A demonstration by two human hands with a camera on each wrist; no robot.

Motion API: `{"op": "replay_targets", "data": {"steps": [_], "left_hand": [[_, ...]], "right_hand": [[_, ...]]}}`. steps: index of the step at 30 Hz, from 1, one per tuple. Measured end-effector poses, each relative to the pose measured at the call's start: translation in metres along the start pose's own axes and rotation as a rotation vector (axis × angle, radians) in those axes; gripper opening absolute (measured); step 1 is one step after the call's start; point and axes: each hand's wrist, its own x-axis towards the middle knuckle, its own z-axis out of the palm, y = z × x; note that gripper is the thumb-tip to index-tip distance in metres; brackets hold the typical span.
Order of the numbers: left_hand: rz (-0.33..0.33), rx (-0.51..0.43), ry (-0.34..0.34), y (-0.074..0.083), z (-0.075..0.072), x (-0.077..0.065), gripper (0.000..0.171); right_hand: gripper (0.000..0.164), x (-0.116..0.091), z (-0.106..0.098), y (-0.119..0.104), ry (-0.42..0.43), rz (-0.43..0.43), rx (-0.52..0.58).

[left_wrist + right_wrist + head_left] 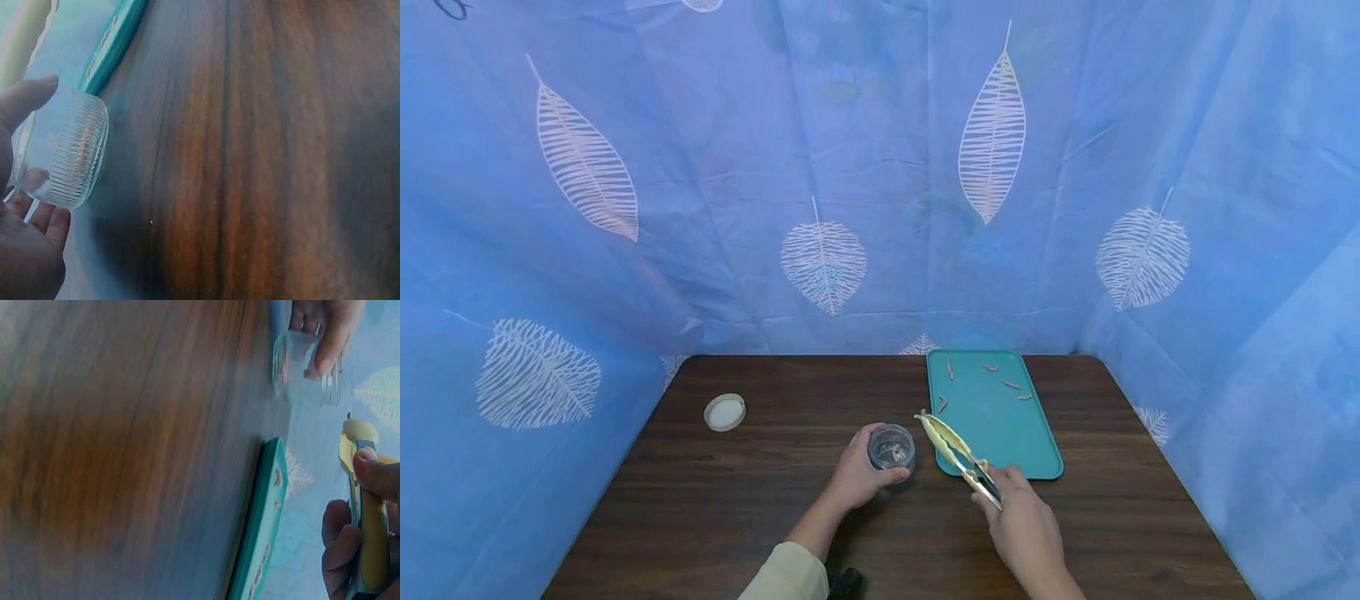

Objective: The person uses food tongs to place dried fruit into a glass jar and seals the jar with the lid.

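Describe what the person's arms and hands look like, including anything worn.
The left hand and right hand are ungloved, with no rings visible. A pale cream sleeve ends short of the left wrist; no sleeve shows on the right forearm. A black object shows beside the sleeve, too cropped to identify.

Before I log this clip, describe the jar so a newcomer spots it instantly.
Find the dark wooden table, then the teal tray; left of it, the left hand grips the jar. Unlike the tray and yellow tongs, it is clear and ribbed.
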Motion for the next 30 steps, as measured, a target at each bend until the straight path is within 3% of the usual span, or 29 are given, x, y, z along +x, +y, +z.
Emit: {"op": "replay_targets", "data": {"steps": [10,19,30], "left_hand": [[0.065,0.024,-0.008,0.001,0.001,-0.001,0.094],[0.098,0.063,0.064,0.000,0.006,0.001,0.099],[0.122,0.102,0.020,0.005,0.001,0.007,0.090]], "right_hand": [[0.047,-0.011,0.006,-0.020,-0.012,-0.034,0.007],[0.052,-0.012,0.002,-0.023,-0.023,-0.081,-0.017],[0.078,0.002,-0.001,-0.011,-0.129,0.026,0.062]]}}
